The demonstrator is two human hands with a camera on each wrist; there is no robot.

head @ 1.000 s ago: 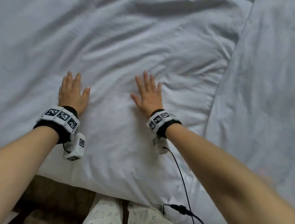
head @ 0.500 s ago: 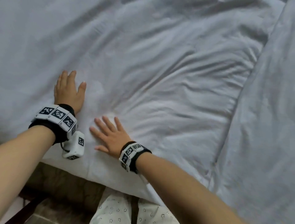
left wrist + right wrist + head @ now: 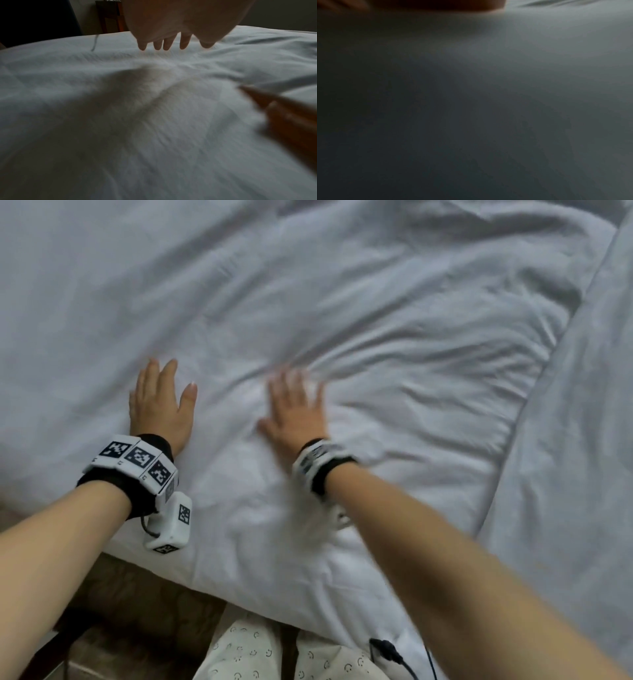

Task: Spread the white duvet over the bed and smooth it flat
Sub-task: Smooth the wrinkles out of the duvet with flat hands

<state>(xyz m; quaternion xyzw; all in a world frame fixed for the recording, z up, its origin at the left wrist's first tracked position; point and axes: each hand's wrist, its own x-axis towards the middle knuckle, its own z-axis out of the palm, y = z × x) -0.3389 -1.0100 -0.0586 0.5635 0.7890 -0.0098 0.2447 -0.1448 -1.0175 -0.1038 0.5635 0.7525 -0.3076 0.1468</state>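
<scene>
1. Head view: I see the white duvet (image 3: 376, 344) covering the bed, creased toward the right.
2. My left hand (image 3: 158, 405) lies palm down on it near the close edge, fingers straight.
3. My right hand (image 3: 296, 414), blurred, presses flat just beside, fingers spread, holding nothing.
4. Left wrist view shows straight fingertips (image 3: 167, 44) over the fabric.
5. Right wrist view is dark.

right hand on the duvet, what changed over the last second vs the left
The right hand drew back toward the near edge of the white duvet, close to the left hand, then swept forward and outward again; it is now blurred, flat on the creases. Nothing was gripped or released. The left hand stayed pressed flat in the same spot.
</scene>
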